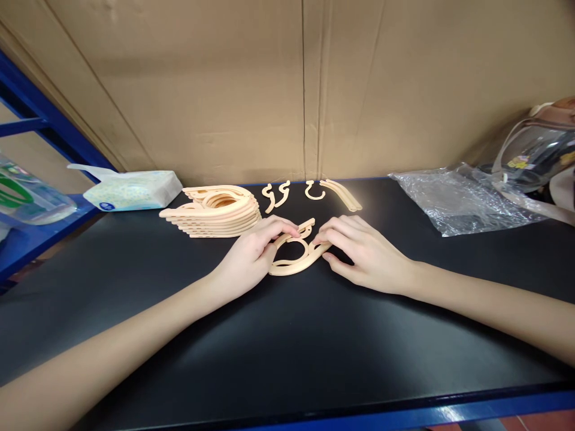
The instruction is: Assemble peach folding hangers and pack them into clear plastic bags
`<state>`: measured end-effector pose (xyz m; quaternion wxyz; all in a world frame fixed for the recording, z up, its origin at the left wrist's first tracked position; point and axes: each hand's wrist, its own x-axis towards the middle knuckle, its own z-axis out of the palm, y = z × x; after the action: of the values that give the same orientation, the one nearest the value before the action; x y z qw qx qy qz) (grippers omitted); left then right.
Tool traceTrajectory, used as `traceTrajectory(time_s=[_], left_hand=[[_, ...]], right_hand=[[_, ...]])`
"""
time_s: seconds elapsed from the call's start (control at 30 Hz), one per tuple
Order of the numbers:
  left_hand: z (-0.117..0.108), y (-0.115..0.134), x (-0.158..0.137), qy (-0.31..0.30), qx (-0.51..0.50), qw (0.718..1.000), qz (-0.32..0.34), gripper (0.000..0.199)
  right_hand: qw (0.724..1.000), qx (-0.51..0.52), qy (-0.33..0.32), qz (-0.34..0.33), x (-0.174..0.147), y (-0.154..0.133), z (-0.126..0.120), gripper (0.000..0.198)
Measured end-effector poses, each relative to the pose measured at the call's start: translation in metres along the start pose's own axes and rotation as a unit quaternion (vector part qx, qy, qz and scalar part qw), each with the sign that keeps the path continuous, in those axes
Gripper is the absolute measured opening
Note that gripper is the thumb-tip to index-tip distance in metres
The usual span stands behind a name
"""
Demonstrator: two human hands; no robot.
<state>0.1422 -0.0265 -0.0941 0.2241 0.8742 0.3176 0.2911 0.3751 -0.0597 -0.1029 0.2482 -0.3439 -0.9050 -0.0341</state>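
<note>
A cream plastic folding hanger (297,264) lies on the black tabletop between my two hands. My left hand (256,248) grips its left side, with the fingertips over the upper curve near the hook. On the other side, my right hand (359,248) pinches the right arm end between thumb and fingers. Beyond my left hand stands a neat stack of matching folded hangers (215,212). Loose hook pieces (282,194) lie behind the hanger, along with a separate hook (313,190) and several straight arm pieces (344,194).
At the back left sits a tissue pack (135,190) beside a blue metal frame (27,126). A clear plastic bag (453,197) lies at the back right, in front of a transparent bag with straps (534,149). Cardboard (215,90) rises behind the table.
</note>
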Motion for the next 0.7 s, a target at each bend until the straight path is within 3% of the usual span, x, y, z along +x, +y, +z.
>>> traceTrajectory(time_s=[0.17, 0.33, 0.53, 0.7], left_hand=[[0.0006, -0.0004, -0.0004, 0.019, 0.029, 0.999, -0.002, 0.035], [-0.0001, -0.0025, -0.0013, 0.017, 0.038, 0.998, -0.053, 0.043], [0.0001, -0.0039, -0.0014, 0.007, 0.045, 0.997, -0.059, 0.051], [0.0021, -0.0037, -0.0022, 0.004, 0.09, 0.996, -0.015, 0.039]], right_hand=[[0.999, 0.005, 0.023, -0.035, -0.0001, -0.0021, -0.0018, 0.015], [0.998, 0.008, 0.023, -0.053, 0.0007, -0.004, -0.0016, 0.015], [1.0, -0.008, 0.01, 0.004, 0.0012, -0.0019, -0.0004, 0.015], [0.997, -0.018, 0.01, 0.073, 0.0008, 0.0002, -0.0009, 0.022]])
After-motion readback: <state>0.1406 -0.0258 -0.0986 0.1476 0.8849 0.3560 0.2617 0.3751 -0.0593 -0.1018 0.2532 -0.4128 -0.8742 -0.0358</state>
